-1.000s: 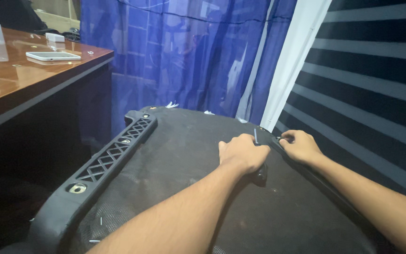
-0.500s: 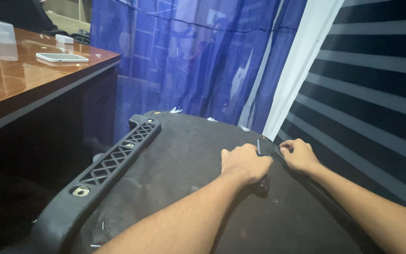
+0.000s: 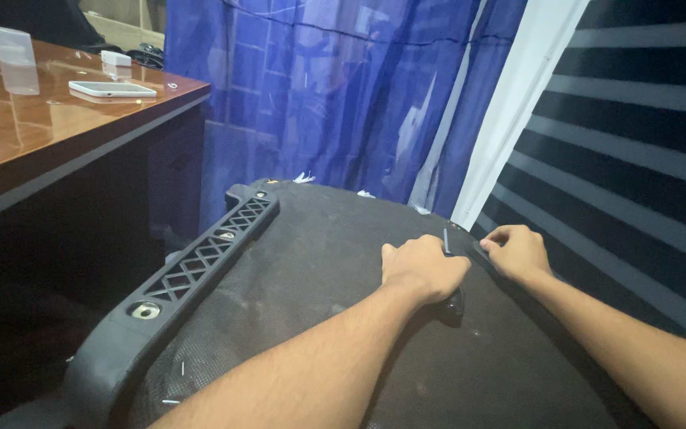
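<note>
Chair back (image 3: 343,318), dark mesh, fills lower frame; left hand (image 3: 425,268) fisted on a small tool (image 3: 454,300); right hand (image 3: 518,250) pinches the right-hand edge; work looks midway.

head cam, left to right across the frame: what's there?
wooden desk with a white phone → black lattice plastic bracket → black mesh seat panel → left hand gripping a dark tool → right hand → striped dark blinds

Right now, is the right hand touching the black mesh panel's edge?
Touching. The head view shows the right hand with fingers curled onto the black mesh panel at its edge.
</note>
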